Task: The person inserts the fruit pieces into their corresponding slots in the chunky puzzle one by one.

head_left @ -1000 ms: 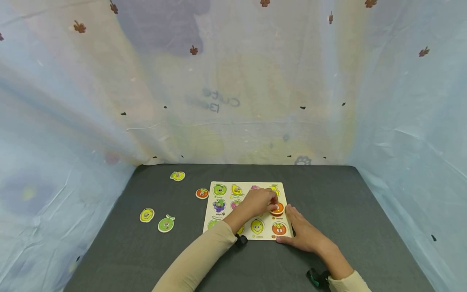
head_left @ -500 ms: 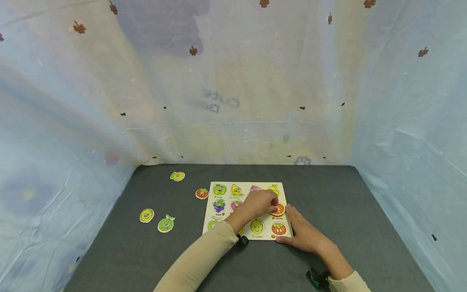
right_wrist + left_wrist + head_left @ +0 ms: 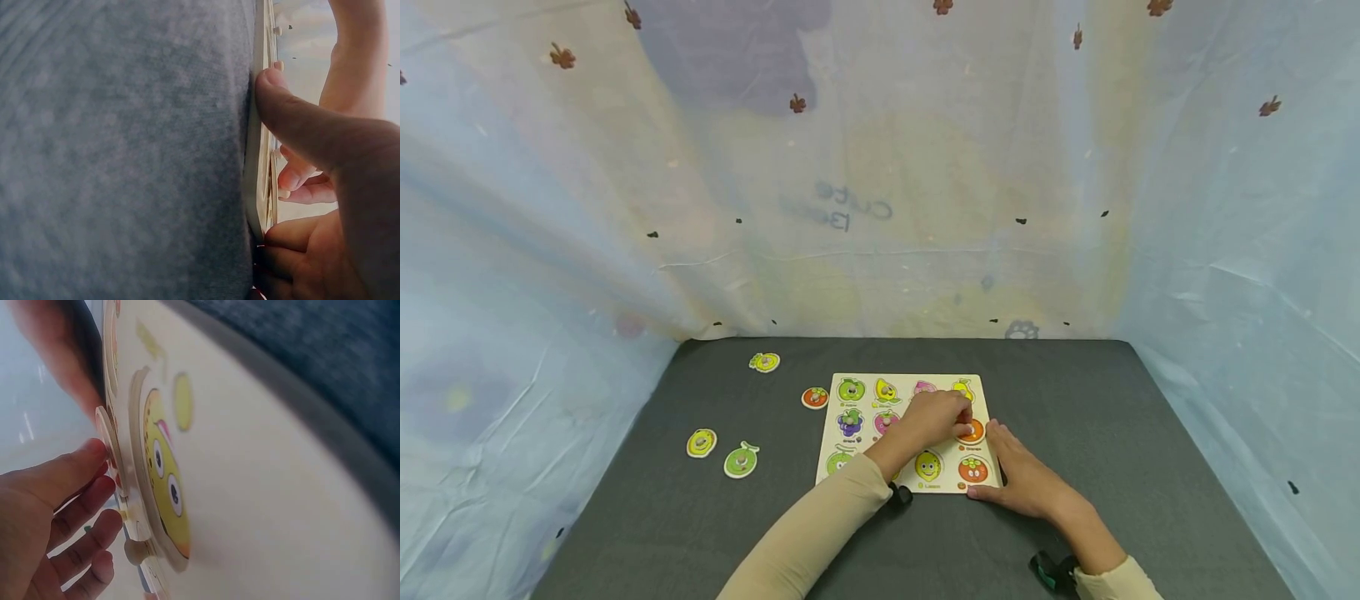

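Red piece beside puzzle board

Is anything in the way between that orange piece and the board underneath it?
Nothing visible is. The left hand pinches the orange piece close over the board; the right hand touches the board's edge, off to the side. What lies directly beneath the piece is hidden.

The cream puzzle board, printed with cartoon fruit, lies flat mid-worktop, its long sides roughly parallel to the far edge. The left hand pinches a round, white-rimmed orange piece at the board's right side; the right hand touches the board's near right corner.
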Tool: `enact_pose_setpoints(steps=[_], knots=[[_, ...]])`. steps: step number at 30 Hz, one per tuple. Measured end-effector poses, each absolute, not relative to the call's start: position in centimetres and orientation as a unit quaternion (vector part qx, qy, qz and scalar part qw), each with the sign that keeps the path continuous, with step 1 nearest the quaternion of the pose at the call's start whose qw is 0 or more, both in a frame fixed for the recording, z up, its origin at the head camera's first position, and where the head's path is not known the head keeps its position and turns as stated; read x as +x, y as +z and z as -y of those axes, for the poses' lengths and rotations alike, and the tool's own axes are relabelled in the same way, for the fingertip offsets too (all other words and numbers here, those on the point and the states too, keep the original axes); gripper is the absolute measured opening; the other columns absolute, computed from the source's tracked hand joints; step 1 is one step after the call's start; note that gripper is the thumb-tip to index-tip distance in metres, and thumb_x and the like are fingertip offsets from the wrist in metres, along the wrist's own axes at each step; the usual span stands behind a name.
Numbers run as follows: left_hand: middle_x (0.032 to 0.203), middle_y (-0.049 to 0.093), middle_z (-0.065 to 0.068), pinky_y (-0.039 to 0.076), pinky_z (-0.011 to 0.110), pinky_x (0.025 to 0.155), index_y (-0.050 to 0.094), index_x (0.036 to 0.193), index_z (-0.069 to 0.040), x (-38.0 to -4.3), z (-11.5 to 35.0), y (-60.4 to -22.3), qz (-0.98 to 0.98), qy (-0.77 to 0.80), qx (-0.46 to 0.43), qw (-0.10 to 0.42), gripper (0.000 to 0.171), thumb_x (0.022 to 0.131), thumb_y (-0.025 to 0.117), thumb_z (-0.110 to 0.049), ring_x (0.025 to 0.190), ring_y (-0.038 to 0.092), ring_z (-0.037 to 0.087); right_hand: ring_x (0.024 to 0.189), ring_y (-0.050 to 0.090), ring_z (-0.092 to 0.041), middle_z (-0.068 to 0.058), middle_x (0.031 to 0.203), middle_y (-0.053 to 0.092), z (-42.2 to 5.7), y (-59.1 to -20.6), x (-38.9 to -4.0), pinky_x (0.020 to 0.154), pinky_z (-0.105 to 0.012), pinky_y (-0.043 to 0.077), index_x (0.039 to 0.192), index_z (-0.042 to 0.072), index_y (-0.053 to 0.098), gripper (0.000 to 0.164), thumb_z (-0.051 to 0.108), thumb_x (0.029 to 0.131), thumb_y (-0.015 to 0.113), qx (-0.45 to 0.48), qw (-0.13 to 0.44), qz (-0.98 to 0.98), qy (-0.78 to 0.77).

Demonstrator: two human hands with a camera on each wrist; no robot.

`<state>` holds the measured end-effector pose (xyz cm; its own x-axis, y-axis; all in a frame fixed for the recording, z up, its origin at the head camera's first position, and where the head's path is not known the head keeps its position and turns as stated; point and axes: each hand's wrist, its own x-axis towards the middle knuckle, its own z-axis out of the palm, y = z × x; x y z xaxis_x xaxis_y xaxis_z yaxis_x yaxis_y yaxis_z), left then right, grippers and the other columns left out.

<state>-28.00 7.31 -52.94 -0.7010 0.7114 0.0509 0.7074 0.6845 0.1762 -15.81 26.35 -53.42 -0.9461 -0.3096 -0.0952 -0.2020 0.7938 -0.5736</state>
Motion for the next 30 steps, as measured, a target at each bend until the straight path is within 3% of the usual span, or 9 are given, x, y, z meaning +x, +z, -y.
enact_pose_setpoints(steps=[30], knots=[[0.093,0.064,-0.013,0.045,0.025,0.066,0.072,0.096,-0.027,-27.73,-7.41,-52.67,-0.922,0.079,0.379,0.012,0.017,0.1,0.078,-0.043,0.073,0.054,0.002,0.161,0.018,-0.05,-0.032,0.173,0.017,-26.29,-53.08,-15.8,0.124,-0.064,0.026,0.166,-0.011,0.019,0.121,0.056,0.089,0.085,-0.137,0.096,-0.943,-0.289]])
